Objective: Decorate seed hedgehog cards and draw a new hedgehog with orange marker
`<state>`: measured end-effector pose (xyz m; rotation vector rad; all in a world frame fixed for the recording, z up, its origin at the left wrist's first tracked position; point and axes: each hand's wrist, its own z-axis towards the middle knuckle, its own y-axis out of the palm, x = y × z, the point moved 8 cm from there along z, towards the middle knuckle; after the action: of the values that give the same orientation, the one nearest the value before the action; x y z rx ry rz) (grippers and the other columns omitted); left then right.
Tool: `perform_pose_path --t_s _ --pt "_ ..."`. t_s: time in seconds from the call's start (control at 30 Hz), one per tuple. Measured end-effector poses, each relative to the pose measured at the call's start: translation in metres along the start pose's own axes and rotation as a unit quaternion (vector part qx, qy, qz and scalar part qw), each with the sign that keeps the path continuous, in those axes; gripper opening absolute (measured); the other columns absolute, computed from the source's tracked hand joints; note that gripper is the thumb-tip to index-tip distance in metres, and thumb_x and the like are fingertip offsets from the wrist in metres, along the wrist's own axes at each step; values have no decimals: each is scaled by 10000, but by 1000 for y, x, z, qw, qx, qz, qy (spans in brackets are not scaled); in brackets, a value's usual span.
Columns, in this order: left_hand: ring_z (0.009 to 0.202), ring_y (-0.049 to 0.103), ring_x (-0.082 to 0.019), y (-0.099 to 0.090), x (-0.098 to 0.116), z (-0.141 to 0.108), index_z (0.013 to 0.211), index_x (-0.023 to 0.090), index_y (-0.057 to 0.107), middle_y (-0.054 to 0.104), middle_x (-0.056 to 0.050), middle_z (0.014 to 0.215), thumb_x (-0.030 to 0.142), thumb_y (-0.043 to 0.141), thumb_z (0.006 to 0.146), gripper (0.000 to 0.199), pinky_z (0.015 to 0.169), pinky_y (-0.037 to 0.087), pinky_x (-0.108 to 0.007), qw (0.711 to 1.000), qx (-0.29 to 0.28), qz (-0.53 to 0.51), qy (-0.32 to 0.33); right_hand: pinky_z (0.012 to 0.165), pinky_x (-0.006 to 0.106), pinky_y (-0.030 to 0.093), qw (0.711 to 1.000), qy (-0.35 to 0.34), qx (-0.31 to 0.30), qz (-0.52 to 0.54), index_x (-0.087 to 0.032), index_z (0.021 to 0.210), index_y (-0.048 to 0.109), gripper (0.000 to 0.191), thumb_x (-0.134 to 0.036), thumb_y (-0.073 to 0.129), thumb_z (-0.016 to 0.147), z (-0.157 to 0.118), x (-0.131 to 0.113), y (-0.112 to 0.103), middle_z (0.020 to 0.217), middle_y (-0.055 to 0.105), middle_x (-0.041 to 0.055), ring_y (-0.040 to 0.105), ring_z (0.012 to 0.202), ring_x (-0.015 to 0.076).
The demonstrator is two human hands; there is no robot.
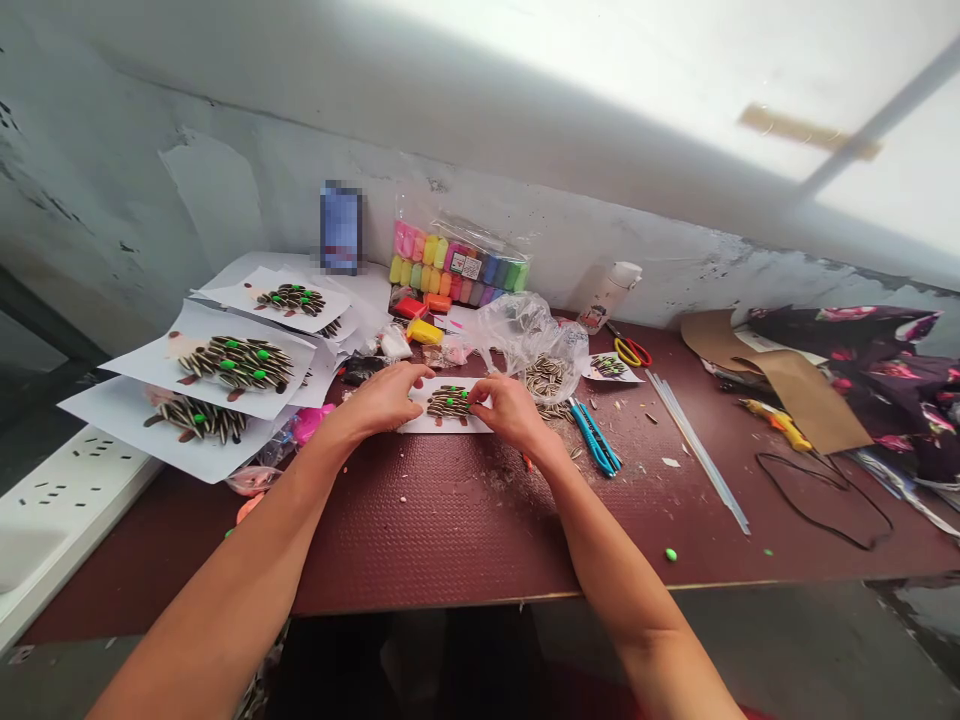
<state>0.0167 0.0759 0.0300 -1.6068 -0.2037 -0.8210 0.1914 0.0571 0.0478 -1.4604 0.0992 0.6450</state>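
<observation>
My left hand (pixel 386 397) and my right hand (pixel 510 405) rest on a small white paper sheet (pixel 420 424) on the dark red table (pixel 442 530). Between them lies a figure of striped sunflower seeds (pixel 448 403) dotted with green clay. My left fingertips touch the sheet at the figure's left side. My right fingertips are pinched together at its right side, and whatever they hold is hidden. Just beyond my right hand, a clear plastic bag (pixel 532 335) holds loose sunflower seeds (pixel 545 378).
Finished seed figures on white sheets (pixel 172 350) are stacked at the left, beside a power strip (pixel 67 510). Behind stand a bag of coloured clay (pixel 457 262) and a blurred phone (pixel 341 228). To the right lie blue craft knives (pixel 592 437), yellow scissors (pixel 630 350), and floral fabric (pixel 855 370).
</observation>
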Motion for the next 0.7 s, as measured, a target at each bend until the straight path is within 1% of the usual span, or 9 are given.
perform_pose_path --t_s 0.1,0.2,0.37,0.53,0.7 --pt "1141 646 -301 2 1 0 1252 183 680 714 -121 1194 160 602 682 576 960 485 -367 1000 -14 8 -6 724 278 403 1000 -3 -5 -7 -213 828 753 131 -90 717 803 0 -1 1 864 674 23 596 795 166" --pt "1140 647 -306 2 1 0 1253 173 678 714 -126 1196 159 595 688 571 958 486 -374 1000 -22 11 -8 721 279 402 1000 1 -9 -19 -207 857 745 129 -95 705 807 0 -1 2 885 685 30 596 803 171" --pt "1134 651 -297 2 2 -1 1235 190 683 727 -108 1186 176 598 704 538 951 488 -358 1000 -26 15 -3 712 273 394 999 14 -14 -42 -201 845 738 115 -105 678 828 -1 -3 1 893 691 36 594 804 175" --pt "1173 639 -281 4 5 -2 1298 169 647 712 -111 1237 168 565 757 548 981 481 -355 997 -46 54 -18 735 263 391 998 20 -32 -59 -200 858 758 140 -132 636 865 -2 -5 0 909 691 39 595 819 167" --pt "1206 628 -270 2 10 -4 1325 160 628 699 -108 1269 161 551 791 540 999 473 -343 995 -60 74 -29 762 259 395 997 24 -53 -58 -194 886 764 149 -126 633 866 -3 -6 -1 932 700 42 608 846 165"
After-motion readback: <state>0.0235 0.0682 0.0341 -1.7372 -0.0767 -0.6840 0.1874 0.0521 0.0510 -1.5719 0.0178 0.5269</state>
